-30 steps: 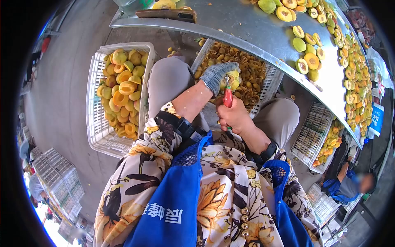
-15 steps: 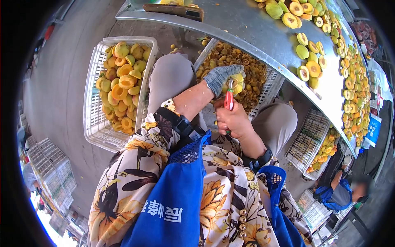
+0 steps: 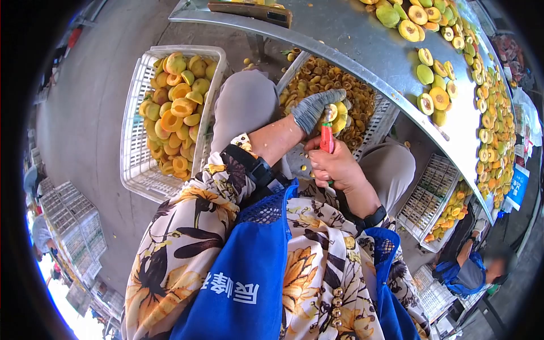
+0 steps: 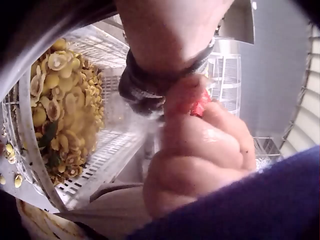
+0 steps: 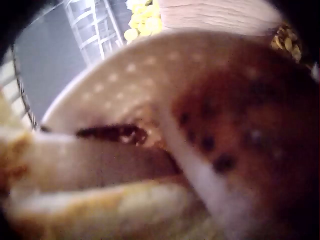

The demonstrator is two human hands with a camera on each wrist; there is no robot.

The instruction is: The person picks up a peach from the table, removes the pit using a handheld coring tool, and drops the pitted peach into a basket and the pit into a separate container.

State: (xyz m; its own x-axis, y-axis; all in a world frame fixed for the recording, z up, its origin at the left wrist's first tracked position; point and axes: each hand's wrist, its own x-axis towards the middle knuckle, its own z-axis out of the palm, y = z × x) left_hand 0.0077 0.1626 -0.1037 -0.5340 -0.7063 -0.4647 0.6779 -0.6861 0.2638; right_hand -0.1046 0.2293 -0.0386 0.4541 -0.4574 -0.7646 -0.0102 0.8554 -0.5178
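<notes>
In the head view my left hand [image 3: 311, 111], in a grey knit glove, holds a yellow-green peach [image 3: 340, 117] with its cut flesh showing. My bare right hand [image 3: 339, 165] grips a tool by its red handle [image 3: 327, 139], fingers curled round it. The tool's short metal end is against the peach. Both hands are above a crate [image 3: 386, 120] of brown-yellow pits and scraps. The left wrist view shows the right hand's curled fingers [image 4: 200, 145] from close by, with part of the dark glove [image 4: 142, 95] behind. Blurred fabric covers most of the right wrist view.
A white crate [image 3: 129, 161] of peach halves stands on the floor at left. The metal table [image 3: 351, 42] holds many cut peaches [image 3: 493, 130] and a phone [image 3: 249, 12]. Another crate [image 3: 422, 198] is under its right side, and a person [image 3: 467, 272] sits beyond.
The head view has shifted, moving the scene slightly right. The peach has turned in the left hand, and its cut face shows more beside the tool's metal end. Both hands keep their holds.
</notes>
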